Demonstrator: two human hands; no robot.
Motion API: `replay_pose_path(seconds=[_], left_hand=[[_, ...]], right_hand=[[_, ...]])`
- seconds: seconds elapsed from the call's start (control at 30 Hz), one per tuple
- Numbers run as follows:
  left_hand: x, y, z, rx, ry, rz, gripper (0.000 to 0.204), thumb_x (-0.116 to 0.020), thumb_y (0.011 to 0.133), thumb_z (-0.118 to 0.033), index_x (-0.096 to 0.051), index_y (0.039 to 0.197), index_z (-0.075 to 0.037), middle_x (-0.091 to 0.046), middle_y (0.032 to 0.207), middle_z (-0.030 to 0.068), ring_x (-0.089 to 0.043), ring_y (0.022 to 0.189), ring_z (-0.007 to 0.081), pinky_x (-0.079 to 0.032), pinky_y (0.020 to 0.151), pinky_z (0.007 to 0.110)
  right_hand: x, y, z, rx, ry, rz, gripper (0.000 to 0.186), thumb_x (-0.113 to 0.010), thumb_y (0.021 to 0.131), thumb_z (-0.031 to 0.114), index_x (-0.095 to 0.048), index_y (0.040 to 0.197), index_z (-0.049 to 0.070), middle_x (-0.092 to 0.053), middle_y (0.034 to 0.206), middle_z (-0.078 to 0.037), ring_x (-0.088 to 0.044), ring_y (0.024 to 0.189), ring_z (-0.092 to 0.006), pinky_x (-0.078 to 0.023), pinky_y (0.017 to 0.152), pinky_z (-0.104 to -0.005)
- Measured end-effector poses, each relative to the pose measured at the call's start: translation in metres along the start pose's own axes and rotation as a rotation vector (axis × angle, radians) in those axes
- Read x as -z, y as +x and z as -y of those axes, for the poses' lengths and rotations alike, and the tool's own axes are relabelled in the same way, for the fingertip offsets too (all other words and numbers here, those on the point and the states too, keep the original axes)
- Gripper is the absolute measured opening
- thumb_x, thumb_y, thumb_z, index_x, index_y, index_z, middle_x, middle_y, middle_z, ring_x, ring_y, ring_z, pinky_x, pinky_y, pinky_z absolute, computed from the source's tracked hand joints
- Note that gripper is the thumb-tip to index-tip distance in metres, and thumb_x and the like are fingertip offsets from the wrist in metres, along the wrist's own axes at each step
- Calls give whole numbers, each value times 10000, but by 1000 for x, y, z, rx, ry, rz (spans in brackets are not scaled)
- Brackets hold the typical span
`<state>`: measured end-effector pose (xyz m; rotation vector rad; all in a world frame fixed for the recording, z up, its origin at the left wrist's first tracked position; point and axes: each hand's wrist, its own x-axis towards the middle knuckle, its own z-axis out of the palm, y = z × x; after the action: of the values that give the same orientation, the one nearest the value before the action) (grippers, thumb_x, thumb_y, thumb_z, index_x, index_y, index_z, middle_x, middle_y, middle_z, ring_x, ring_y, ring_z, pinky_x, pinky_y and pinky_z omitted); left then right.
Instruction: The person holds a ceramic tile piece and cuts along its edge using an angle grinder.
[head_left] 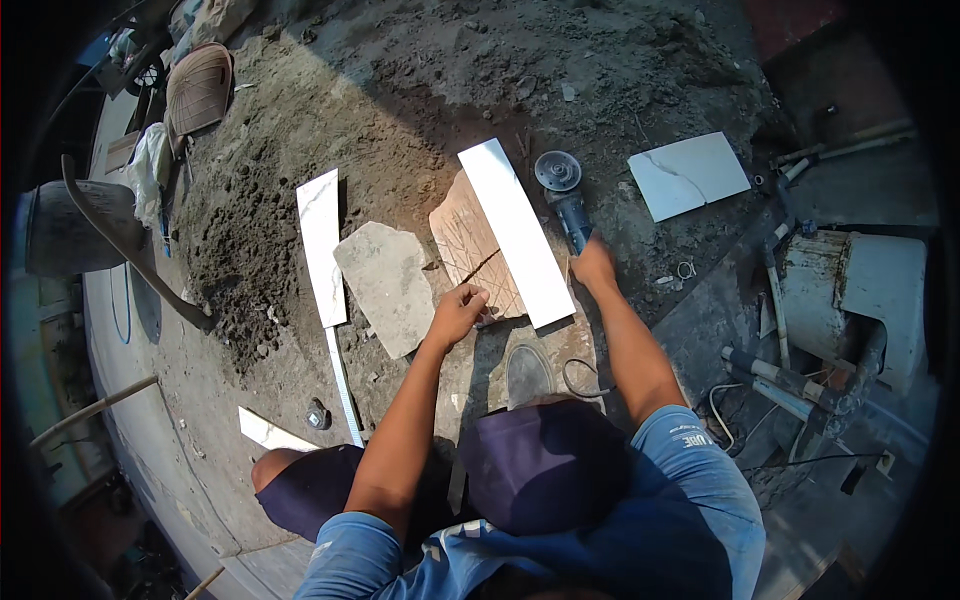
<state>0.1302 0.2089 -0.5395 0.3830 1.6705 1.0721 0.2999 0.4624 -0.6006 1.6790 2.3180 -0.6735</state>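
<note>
A long white tile strip (517,230) lies slanted across a cracked wooden board (466,248) on the dirt. My left hand (457,312) rests at the near edge of the board, fingers curled, close to the strip's lower end; whether it holds anything small is unclear. My right hand (594,264) grips the handle of an angle grinder (564,196), whose disc lies on the ground just right of the strip. My shoe (527,374) stands below the board.
A narrow white tile strip (321,243), a grey stone slab (387,284) and a metal ruler (344,385) lie to the left. A white tile (688,174) sits at right, pipes and a white drum (860,290) beyond. A shovel (130,250) stands in the dirt pile.
</note>
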Motion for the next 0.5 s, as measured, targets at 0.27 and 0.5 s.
replay_pose_path(seconds=[0.27, 0.5], left_hand=[[-64, 8, -55, 5, -86, 67, 545, -709, 910, -328, -559, 1270, 52, -663, 1060, 99, -602, 947, 136, -465, 818, 267], [-137, -31, -91, -187, -605, 260, 494, -753, 853, -214, -530, 1244, -11, -615, 1092, 65, -587, 989, 145, -489, 873, 293]], right_hand=[[76, -57, -42, 32, 1275, 579, 577, -823, 692, 185, -556, 1164, -10, -671, 935, -136, -694, 762, -216, -573, 655, -347], [101, -176, -38, 161, 1331, 785, 653, -848, 630, 109, -534, 1193, 6, -641, 999, -84, -653, 856, -161, -551, 796, -332]])
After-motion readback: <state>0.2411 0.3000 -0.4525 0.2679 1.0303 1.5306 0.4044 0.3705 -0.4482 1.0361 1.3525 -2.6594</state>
